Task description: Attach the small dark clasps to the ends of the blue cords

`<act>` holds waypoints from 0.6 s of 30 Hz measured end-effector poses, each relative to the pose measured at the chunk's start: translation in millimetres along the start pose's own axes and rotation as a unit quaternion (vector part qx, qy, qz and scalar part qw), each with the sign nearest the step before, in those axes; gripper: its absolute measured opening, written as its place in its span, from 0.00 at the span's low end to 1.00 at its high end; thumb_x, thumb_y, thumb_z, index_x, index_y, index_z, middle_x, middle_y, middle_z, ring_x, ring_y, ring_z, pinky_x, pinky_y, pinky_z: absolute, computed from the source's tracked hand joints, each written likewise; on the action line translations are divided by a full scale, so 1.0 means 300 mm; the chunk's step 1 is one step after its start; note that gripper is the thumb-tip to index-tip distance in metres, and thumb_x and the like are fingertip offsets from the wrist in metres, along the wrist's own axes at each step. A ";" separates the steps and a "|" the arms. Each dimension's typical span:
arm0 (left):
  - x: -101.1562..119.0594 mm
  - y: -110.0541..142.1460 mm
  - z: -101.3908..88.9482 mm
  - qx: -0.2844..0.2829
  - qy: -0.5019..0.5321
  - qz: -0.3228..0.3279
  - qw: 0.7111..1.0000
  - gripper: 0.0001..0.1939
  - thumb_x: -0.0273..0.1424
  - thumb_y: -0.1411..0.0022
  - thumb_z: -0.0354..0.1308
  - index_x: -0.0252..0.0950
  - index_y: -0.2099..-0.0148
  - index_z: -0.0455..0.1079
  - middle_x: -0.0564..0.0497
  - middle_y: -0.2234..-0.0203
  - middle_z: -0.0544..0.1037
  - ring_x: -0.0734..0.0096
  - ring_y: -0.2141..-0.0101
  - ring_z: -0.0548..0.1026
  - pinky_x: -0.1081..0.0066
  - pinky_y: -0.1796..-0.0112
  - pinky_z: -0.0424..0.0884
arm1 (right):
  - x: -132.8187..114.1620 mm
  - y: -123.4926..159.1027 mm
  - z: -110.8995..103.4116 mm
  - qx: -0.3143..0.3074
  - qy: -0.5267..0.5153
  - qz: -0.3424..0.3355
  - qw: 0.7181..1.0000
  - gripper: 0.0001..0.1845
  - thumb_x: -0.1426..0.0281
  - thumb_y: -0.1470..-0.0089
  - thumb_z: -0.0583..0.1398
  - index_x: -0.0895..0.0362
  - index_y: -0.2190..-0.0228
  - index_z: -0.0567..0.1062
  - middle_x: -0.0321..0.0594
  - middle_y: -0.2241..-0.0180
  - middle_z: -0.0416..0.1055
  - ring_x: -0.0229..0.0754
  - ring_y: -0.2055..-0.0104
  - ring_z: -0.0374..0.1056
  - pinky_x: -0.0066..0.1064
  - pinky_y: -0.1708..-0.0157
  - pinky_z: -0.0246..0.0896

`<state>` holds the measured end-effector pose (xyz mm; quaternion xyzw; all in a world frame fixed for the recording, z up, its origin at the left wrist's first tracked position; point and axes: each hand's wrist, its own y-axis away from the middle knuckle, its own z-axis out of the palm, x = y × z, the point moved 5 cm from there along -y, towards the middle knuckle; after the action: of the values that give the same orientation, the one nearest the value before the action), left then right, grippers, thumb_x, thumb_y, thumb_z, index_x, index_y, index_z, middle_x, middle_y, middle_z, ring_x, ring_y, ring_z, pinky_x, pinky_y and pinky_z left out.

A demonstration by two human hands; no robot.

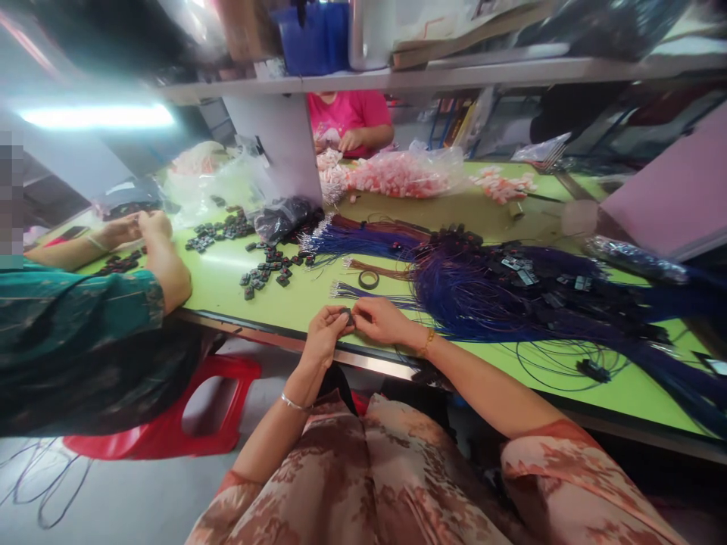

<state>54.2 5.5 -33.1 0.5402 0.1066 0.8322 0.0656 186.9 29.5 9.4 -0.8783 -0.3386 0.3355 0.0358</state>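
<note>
At the table's front edge, my left hand pinches a small black plastic connector between thumb and fingers. My right hand is closed in a pinch right beside it, fingertips touching or nearly touching the connector; what they grip is too small to make out. Just beyond my hands lie thin blue wires with metal terminals at their left ends, a bundle of brown wires and a black ring, perhaps a tape roll. Loose black connectors are scattered to the left.
A large heap of dark blue wires covers the table's right. Behind stand a bag of pink-white parts and an upright panel. A co-worker's arms work at left, near a red stool; another person sits opposite.
</note>
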 end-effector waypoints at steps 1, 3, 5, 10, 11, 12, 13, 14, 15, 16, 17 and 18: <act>0.002 0.001 -0.001 0.000 0.000 0.001 1.000 0.24 0.35 0.61 0.73 0.32 0.63 0.69 0.54 0.74 0.75 0.78 0.73 0.75 0.73 0.68 0.74 | 0.015 -0.007 -0.009 -0.004 0.004 0.010 1.000 0.09 0.71 0.45 0.53 0.59 0.74 0.71 0.37 0.75 0.69 0.35 0.74 0.59 0.26 0.72 0.48; 0.012 0.003 -0.002 0.002 0.001 0.014 1.000 0.23 0.35 0.60 0.73 0.32 0.63 0.69 0.53 0.72 0.75 0.77 0.73 0.75 0.73 0.67 0.74 | 0.058 -0.020 -0.035 0.001 0.046 0.054 0.997 0.10 0.71 0.43 0.52 0.59 0.70 0.73 0.40 0.70 0.71 0.37 0.70 0.62 0.27 0.70 0.50; 0.022 0.003 0.000 0.000 0.006 0.027 1.000 0.23 0.35 0.59 0.72 0.32 0.62 0.69 0.52 0.71 0.76 0.77 0.72 0.75 0.73 0.65 0.74 | 0.105 -0.028 -0.059 0.005 0.125 0.110 0.986 0.09 0.69 0.43 0.54 0.59 0.67 0.74 0.43 0.66 0.72 0.40 0.66 0.64 0.28 0.68 0.51; 0.013 -0.021 0.019 -0.021 0.037 0.019 0.999 0.21 0.33 0.56 0.71 0.33 0.61 0.69 0.51 0.71 0.77 0.75 0.70 0.76 0.71 0.62 0.74 | 0.150 -0.041 -0.051 -0.041 0.238 0.156 0.958 0.10 0.69 0.41 0.52 0.58 0.64 0.73 0.46 0.61 0.71 0.45 0.60 0.66 0.31 0.66 0.53; 0.009 -0.029 0.019 -0.021 0.043 0.021 0.999 0.20 0.33 0.55 0.70 0.33 0.61 0.69 0.51 0.71 0.77 0.75 0.70 0.76 0.70 0.62 0.74 | 0.148 -0.044 -0.045 -0.045 0.250 0.156 0.955 0.10 0.70 0.41 0.51 0.58 0.64 0.72 0.47 0.60 0.71 0.45 0.60 0.66 0.31 0.66 0.53; 0.005 -0.037 0.018 -0.019 0.049 0.024 0.998 0.20 0.32 0.55 0.70 0.33 0.61 0.69 0.51 0.71 0.77 0.75 0.69 0.76 0.70 0.61 0.74 | 0.146 -0.045 -0.041 -0.047 0.261 0.156 0.952 0.10 0.71 0.41 0.51 0.59 0.64 0.72 0.48 0.60 0.72 0.46 0.60 0.67 0.32 0.67 0.53; 0.002 -0.044 0.017 -0.018 0.053 0.027 0.998 0.19 0.32 0.55 0.70 0.33 0.61 0.68 0.51 0.71 0.77 0.74 0.69 0.76 0.69 0.61 0.74 | 0.143 -0.046 -0.038 -0.047 0.269 0.157 0.949 0.10 0.71 0.41 0.51 0.59 0.63 0.71 0.49 0.61 0.72 0.47 0.60 0.67 0.32 0.67 0.53; 0.000 -0.050 0.016 -0.018 0.056 0.029 0.998 0.19 0.31 0.55 0.70 0.33 0.61 0.68 0.51 0.71 0.77 0.74 0.68 0.76 0.69 0.60 0.73 | 0.141 -0.046 -0.037 -0.047 0.275 0.159 0.947 0.09 0.72 0.42 0.52 0.60 0.62 0.71 0.49 0.61 0.72 0.47 0.61 0.68 0.32 0.68 0.52; -0.002 -0.054 0.016 -0.020 0.058 0.030 0.998 0.19 0.31 0.54 0.70 0.33 0.60 0.68 0.51 0.71 0.77 0.73 0.68 0.76 0.68 0.60 0.73 | 0.141 -0.045 -0.037 -0.043 0.275 0.163 0.947 0.09 0.72 0.42 0.52 0.60 0.62 0.70 0.50 0.62 0.72 0.47 0.63 0.68 0.32 0.69 0.52; -0.004 -0.057 0.017 -0.024 0.058 0.030 0.998 0.19 0.31 0.54 0.69 0.33 0.60 0.68 0.51 0.71 0.76 0.73 0.67 0.76 0.68 0.60 0.73 | 0.141 -0.044 -0.040 -0.036 0.270 0.165 0.948 0.09 0.72 0.42 0.52 0.60 0.62 0.70 0.49 0.63 0.72 0.46 0.64 0.68 0.32 0.69 0.51; -0.005 -0.057 0.020 -0.028 0.057 0.031 0.997 0.19 0.31 0.53 0.69 0.34 0.59 0.68 0.51 0.71 0.76 0.73 0.67 0.76 0.68 0.60 0.73 | 0.142 -0.044 -0.044 -0.024 0.257 0.164 0.952 0.09 0.72 0.42 0.51 0.60 0.62 0.70 0.48 0.65 0.73 0.45 0.66 0.67 0.32 0.70 0.51; -0.005 -0.056 0.024 -0.033 0.056 0.032 0.997 0.20 0.31 0.53 0.68 0.34 0.57 0.69 0.51 0.71 0.76 0.73 0.67 0.76 0.69 0.60 0.73 | 0.142 -0.045 -0.049 -0.008 0.237 0.158 0.959 0.09 0.72 0.41 0.51 0.60 0.64 0.70 0.47 0.66 0.73 0.44 0.68 0.67 0.31 0.70 0.50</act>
<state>61.2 22.3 -35.8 0.4932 0.0656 0.8660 0.0504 211.4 68.7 0.7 -0.9752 -0.1799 0.1168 0.0547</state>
